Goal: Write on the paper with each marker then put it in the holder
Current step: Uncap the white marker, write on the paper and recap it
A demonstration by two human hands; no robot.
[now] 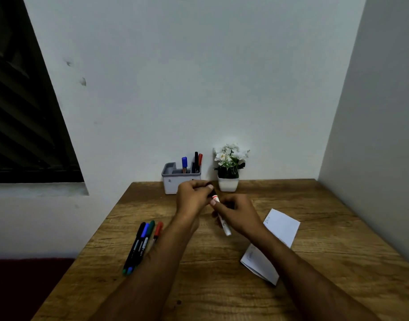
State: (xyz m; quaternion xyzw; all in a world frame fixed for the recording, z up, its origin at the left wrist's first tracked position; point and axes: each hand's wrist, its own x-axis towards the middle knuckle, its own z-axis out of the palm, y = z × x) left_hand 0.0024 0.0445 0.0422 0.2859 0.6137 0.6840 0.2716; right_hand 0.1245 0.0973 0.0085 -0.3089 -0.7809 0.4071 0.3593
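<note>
My right hand (238, 214) grips a white-barrelled marker (223, 224), held slanted above the middle of the wooden table (326, 262). My left hand (194, 194) pinches the marker's dark cap end (209, 185); whether the cap is on or off I cannot tell. A folded white paper (281, 228) lies on the table to the right, partly under my right forearm. The grey and white holder (170, 181) stands at the back against the wall with a blue, a black and a red marker upright in it. Several capped markers (142, 242) lie side by side at the left.
A small white pot of white flowers (229, 167) stands just right of the holder. Walls close the table off at the back and on the right. A dark window (25, 123) fills the left wall.
</note>
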